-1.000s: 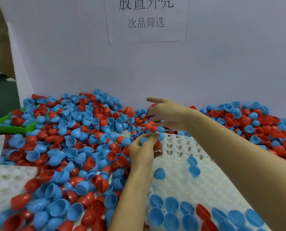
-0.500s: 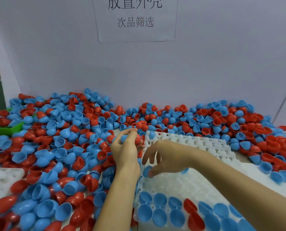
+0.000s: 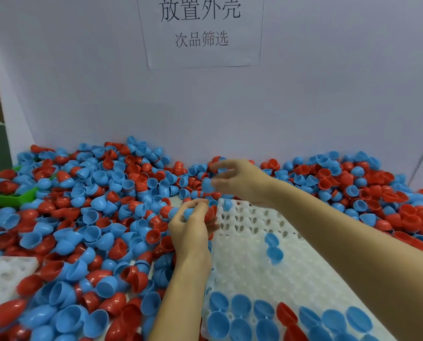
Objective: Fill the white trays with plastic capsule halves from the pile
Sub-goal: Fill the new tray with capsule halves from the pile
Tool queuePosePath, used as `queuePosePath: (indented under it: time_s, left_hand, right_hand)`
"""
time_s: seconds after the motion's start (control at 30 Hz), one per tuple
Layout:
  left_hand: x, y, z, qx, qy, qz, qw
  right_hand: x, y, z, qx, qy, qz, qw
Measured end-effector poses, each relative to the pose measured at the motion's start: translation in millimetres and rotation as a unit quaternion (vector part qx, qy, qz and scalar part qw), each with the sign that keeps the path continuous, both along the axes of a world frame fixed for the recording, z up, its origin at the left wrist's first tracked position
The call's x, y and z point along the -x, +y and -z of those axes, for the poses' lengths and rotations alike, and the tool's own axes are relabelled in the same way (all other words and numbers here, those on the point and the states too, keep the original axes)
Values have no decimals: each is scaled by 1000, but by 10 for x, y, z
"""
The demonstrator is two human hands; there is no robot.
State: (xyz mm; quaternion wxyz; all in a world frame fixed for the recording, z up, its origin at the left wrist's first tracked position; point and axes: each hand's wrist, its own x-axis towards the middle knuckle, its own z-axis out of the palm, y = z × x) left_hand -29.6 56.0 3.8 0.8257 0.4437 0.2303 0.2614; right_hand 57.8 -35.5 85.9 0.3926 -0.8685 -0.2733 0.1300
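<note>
A person's two bare hands work over a table heaped with blue and red plastic capsule halves. The right hand reaches to the far edge of the white tray, into the pile. Its fingers are blurred and seem to pinch a blue capsule half, though the blur leaves this unsure. The left hand is nearer, just left of the tray's far left corner, its fingers curled round a small cluster of blue and red halves.

The tray's empty cups lie just near and right of both hands, and the left hand is closer to them. Two blue halves sit alone mid-tray; a row of mostly blue halves fills the near edge. Loose halves crowd the tray's far and left edges, so a placing hand will probably have to clear them. A green scoop lies far left, a second white tray near left, and a paper sign hangs on the far wall.
</note>
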Motion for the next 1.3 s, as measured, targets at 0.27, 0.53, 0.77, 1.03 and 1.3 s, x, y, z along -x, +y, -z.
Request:
queuePosePath:
  time_s: [0.27,0.53,0.77,1.03,1.3]
  left_hand:
    - [2,-52,-38,1,-17,71,997]
    - [13,-157,-49,-60,-74,212,973]
    - [15,-190,-28,-101,-102,249,958]
    - [-26,-298,3,-157,-98,227,956]
    - [-26,-327,30,-207,-118,252,938]
  right_hand:
    - [125,-328,5,55,-60,-4,997]
    - [502,-660,298,-57,-79,46,994]
    - [548,-713,466,-72,-143,118,980]
    - [589,-841,599,-160,-75,91,980]
    - [598,-922,640,-255,-1,108,961]
